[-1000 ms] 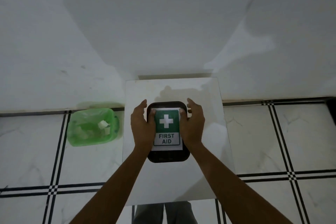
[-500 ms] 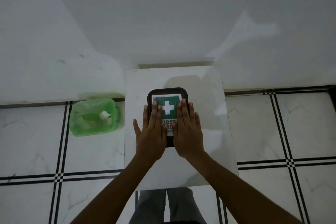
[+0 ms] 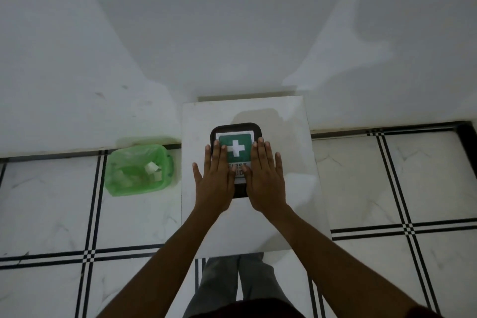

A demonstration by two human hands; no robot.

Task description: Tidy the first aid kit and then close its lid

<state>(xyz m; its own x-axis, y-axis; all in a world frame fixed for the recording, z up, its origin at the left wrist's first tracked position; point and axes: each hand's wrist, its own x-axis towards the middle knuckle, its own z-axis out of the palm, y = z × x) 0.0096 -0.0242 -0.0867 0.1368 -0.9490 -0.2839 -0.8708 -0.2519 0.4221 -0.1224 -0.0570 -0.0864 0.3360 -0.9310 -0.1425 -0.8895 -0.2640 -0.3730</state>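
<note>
My left hand (image 3: 215,181) and right hand (image 3: 265,181) press flat, fingers spread, on the kit (image 3: 235,134). Its lid looks shut; I think I'm nearly done.

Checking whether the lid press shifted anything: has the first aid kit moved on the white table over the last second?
Cannot tell. The first aid kit looks about as near the white table's far edge as before; the camera itself moved, so any slide is unclear.

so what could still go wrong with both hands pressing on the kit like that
1. Both the left hand and right hand press the near half of the first aid kit, so the far edge may stay unlatched.
2. The kit might slide on the smooth white table.
</note>
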